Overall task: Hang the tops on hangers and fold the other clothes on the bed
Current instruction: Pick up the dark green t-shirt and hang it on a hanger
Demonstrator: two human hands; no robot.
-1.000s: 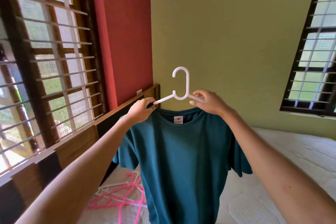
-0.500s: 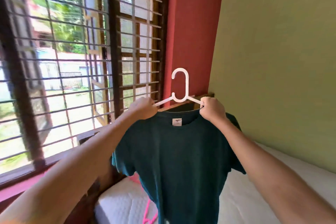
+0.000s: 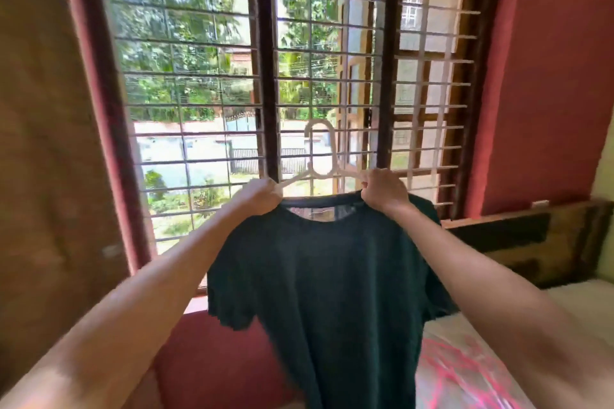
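Since half a second ago the view has swung left, so the barred window now fills the background where the red wall and green wall stood, and the bed has slid to the lower right edge. Both arms reach forward and up at about the same height as before, carrying the dark green T-shirt on the white hanger in front of the window bars. The left hand has its grip curled round the left shoulder of the hanger and the shirt cloth there. The right hand pinches the right shoulder of the hanger beside the collar, fingers folded tight. The hook stands upright between the two hands. The shirt hangs free, its hem out of view below. Pink hangers lie blurred on the bed at the lower right.
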